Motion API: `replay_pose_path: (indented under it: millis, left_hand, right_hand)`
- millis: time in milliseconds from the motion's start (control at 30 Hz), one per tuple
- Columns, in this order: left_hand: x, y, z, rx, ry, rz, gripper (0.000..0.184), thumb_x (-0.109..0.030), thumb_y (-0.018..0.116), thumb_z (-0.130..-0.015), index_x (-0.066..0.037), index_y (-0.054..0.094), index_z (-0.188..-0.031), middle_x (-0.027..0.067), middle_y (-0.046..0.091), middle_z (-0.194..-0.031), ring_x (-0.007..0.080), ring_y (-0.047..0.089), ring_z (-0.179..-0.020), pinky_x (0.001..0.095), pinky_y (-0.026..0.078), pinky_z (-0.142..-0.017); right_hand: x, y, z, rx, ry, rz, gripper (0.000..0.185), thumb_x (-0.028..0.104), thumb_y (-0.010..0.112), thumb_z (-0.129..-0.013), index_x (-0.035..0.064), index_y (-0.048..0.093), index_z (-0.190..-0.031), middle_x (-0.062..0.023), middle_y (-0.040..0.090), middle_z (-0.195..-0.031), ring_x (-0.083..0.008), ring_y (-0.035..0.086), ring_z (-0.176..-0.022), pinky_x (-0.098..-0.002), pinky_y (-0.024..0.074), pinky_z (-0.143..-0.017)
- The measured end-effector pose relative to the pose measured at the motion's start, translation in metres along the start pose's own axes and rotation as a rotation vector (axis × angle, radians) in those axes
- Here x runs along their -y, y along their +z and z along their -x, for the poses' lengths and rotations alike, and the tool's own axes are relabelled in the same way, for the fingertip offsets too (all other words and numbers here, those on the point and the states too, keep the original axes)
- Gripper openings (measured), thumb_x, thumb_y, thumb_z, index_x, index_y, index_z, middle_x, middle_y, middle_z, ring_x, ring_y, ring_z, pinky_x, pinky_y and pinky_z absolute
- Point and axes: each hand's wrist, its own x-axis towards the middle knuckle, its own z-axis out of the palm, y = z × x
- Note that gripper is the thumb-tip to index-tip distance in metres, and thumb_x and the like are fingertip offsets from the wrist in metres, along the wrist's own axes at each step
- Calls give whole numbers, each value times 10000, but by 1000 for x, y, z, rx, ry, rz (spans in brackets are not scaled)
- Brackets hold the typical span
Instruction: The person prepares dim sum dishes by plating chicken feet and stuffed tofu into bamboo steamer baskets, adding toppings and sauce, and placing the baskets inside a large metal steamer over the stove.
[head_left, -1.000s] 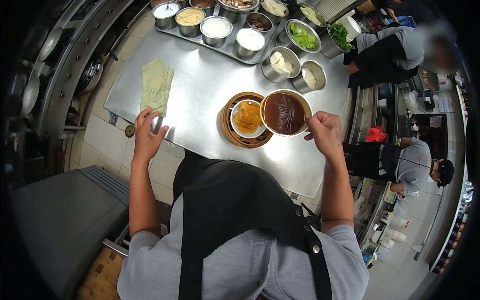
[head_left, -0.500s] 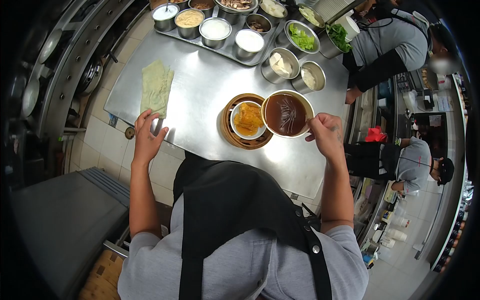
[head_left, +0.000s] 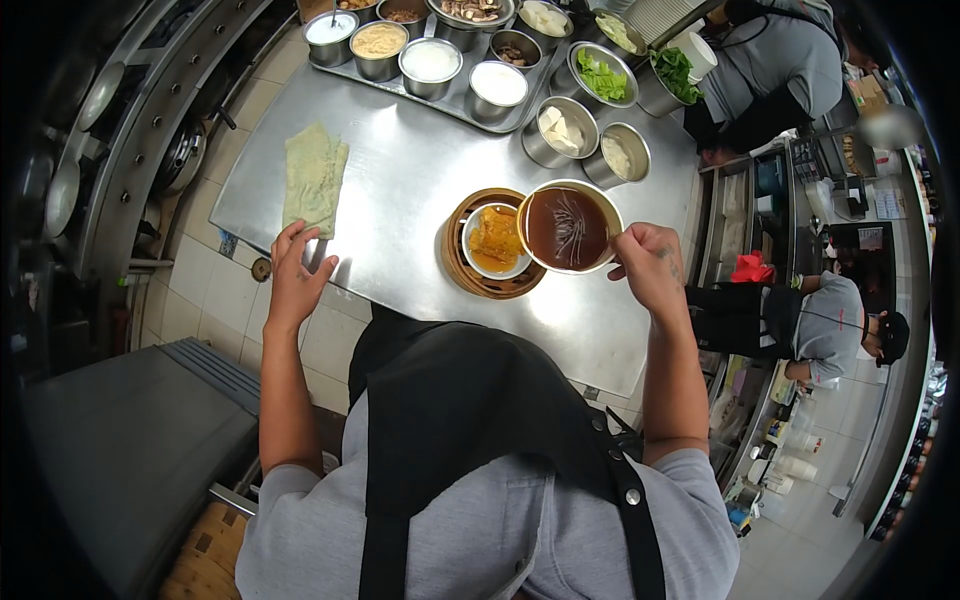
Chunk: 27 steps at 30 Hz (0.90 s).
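Observation:
My right hand pinches the rim of a round bowl of reddish-brown sauce, which is held over the right side of a bamboo steamer. Light reflections streak the sauce's surface. Inside the steamer sits a small white dish with an orange-yellow food in orange liquid; the bowl partly overlaps it in view. At the table's left front edge, my left hand rests with fingers spread, its fingertips at the lower end of a folded pale green cloth.
A metal tray with several tubs of white and beige ingredients lies at the table's far side. Steel tubs of white pieces and lettuce stand right of it. One person is at the upper right, another farther right.
The sauce bowl has shifted slightly left with my right hand. My left hand stays by the cloth. The person at the upper right has moved a little, arm drawn upward in view.

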Motion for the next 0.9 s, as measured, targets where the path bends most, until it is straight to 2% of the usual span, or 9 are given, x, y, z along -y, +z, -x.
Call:
replay_pose_path:
  millis: [167, 467, 767, 900]
  left_hand:
    - [-1, -1, 0, 6, -2, 33, 453, -95, 736, -792, -55, 583, -1217, 123, 423, -1369, 282, 379, -1290, 361, 447, -949]
    - [-5, -4, -3, 22, -17, -18, 466, -127, 731, -797, -61, 577, -1232, 124, 426, -1377, 295, 374, -1292, 384, 386, -1012]
    - [-9, -4, -4, 12, 11, -37, 473, -90, 728, -788, -68, 571, -1233, 129, 433, -1377, 304, 372, -1291, 390, 360, -1037]
    - [-9, -4, -3, 6, 20, -64, 474, -88, 726, -793, -80, 573, -1241, 126, 439, -1379, 295, 379, -1283, 364, 418, -961]
  right_hand:
    - [0, 0, -1, 1, -4, -9, 274, 133, 578, -798, -35, 563, -583, -41, 538, -542, -105, 533, -473, -263, 495, -463]
    - [-1, -6, 3, 11, 20, -109, 261, 139, 596, -818, -36, 587, -624, -47, 561, -584, -107, 544, -502, -253, 510, -479]
    - [-9, -12, 7, 0, 35, -131, 258, 132, 594, -815, -29, 583, -614, -45, 556, -585, -105, 539, -501, -252, 511, -481]
    - [-10, -14, 9, -3, 39, -130, 260, 133, 591, -814, -30, 582, -612, -46, 556, -587, -107, 542, -506, -253, 514, -482]
